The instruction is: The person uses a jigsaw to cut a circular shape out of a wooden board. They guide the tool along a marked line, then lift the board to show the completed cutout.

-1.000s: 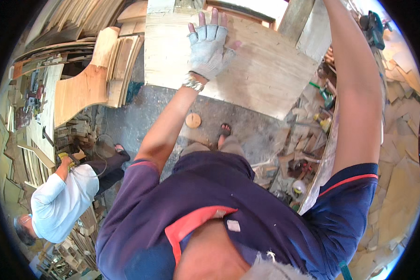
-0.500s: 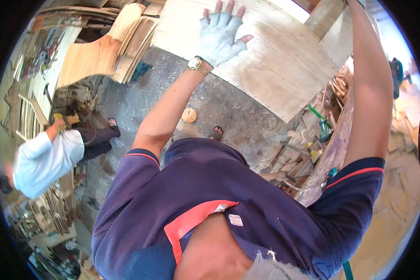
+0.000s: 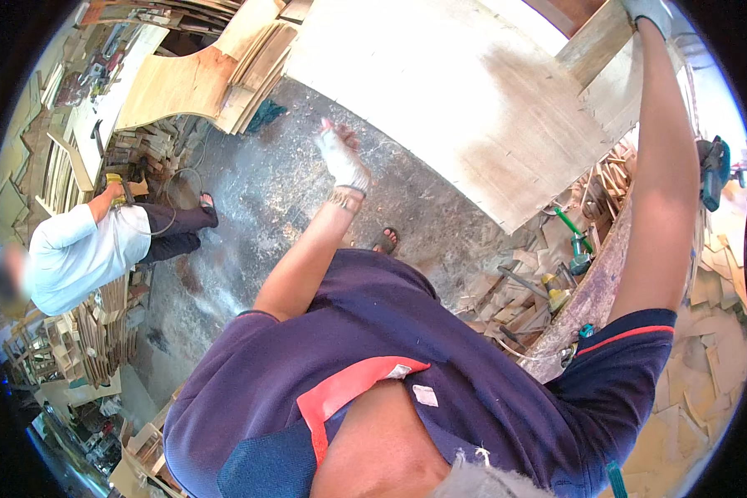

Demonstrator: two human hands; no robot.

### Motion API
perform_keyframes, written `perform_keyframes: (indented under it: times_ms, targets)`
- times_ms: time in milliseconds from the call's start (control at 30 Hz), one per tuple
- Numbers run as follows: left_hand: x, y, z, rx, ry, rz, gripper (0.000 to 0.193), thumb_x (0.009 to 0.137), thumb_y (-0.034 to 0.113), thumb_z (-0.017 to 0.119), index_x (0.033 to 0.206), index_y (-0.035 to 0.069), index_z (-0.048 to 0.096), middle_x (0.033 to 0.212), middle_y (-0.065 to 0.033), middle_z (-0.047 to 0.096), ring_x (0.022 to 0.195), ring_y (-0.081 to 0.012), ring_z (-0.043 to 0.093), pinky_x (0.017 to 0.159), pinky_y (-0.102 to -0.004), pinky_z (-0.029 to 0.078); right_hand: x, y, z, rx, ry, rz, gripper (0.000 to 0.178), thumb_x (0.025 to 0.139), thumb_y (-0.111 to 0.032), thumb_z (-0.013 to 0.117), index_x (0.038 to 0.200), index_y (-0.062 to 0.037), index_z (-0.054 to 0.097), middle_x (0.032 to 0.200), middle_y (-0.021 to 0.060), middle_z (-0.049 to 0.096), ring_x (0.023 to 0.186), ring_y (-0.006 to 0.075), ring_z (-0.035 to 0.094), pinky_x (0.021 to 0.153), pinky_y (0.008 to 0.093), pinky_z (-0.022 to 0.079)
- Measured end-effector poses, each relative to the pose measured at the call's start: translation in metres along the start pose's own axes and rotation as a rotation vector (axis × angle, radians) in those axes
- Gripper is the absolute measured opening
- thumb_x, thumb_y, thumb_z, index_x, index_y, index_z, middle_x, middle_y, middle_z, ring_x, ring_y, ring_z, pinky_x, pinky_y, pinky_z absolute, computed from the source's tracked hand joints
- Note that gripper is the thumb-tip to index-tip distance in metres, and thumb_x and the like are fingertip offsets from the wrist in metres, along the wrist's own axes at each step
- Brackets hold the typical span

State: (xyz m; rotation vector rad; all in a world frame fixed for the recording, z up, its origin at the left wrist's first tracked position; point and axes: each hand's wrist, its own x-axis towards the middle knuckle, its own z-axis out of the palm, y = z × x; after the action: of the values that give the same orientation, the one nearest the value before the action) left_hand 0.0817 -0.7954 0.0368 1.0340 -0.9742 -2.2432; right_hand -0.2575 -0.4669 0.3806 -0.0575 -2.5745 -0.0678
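Note:
My left hand [image 3: 343, 159], in a pale fingerless glove with a watch at the wrist, hangs over the floor beside a large plywood panel [image 3: 440, 108]. Its fingers are loosely bent and slightly blurred, the thumb stands apart, and nothing shows in them. My right arm stretches far up and away; the gloved right hand [image 3: 649, 15] is at the top edge, next to a wooden strip [image 3: 596, 41] at the panel's far right. The picture's edge cuts off its fingers, so its grip is hidden. Small dark marks run along the panel's edges.
Curved plywood pieces [image 3: 178, 87] are stacked at upper left. A person in a white shirt [image 3: 91, 249] stands at left, holding a yellow tool [image 3: 116, 187]. Wood scraps [image 3: 506, 290], a green tool [image 3: 579, 249] and a bench edge [image 3: 593, 290] lie right. A teal power tool [image 3: 713, 170] is beyond.
My left hand has come off the panel, moving down and nearer to me, its spread fingers now bent. My right hand stays at the far right.

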Motion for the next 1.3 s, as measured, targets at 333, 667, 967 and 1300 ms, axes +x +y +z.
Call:
perform_keyframes:
  times_ms: [333,667,967,1300]
  targets:
    - [-0.037,-0.052,-0.043,-0.120,-0.573,-0.716,0.068,0.104,0.062,0.038,0.147,0.011,0.047,0.150,-0.0090,0.052,0.136,-0.0304,0.050,0.116,-0.0487,0.040,-0.076,-0.026,-0.021,-0.029,-0.005,0.089,0.083,0.096,-0.071,0.044,0.095,0.0044,0.077,0.097,0.0299,0.073,0.095,0.0420,0.073,0.085,0.0514,0.057]
    - [-0.045,-0.129,-0.146,-0.212,-0.478,-0.995,0.068,0.105,0.062,0.036,0.150,0.012,0.043,0.153,-0.0091,0.050,0.137,-0.0314,0.050,0.116,-0.0488,0.041,-0.187,-0.047,-0.041,0.117,-0.260,0.041,0.083,0.094,-0.075,0.038,0.134,-0.0088,0.067,0.124,0.0250,0.070,0.116,0.0415,0.067,0.101,0.0494,0.050]
    - [0.024,-0.119,-0.274,-0.223,-0.358,-0.903,0.069,0.105,0.061,0.034,0.154,0.013,0.040,0.155,-0.0092,0.049,0.138,-0.0323,0.050,0.116,-0.0488,0.042,-0.293,-0.102,-0.089,0.306,-0.526,-0.390,0.074,0.099,-0.063,0.050,0.142,-0.0026,0.058,0.114,0.0222,0.072,0.110,0.0325,0.068,0.097,0.0412,0.051]
    - [0.056,-0.009,-0.493,-0.225,-0.141,-0.687,0.070,0.106,0.061,0.032,0.157,0.014,0.037,0.158,-0.0092,0.047,0.139,-0.0332,0.050,0.117,-0.0489,0.042,-0.348,-0.149,-0.041,1.119,-0.824,-0.142,0.055,0.107,-0.047,0.052,0.127,0.0011,0.068,0.124,0.0107,0.071,0.112,0.0199,0.065,0.099,0.0340,0.049]
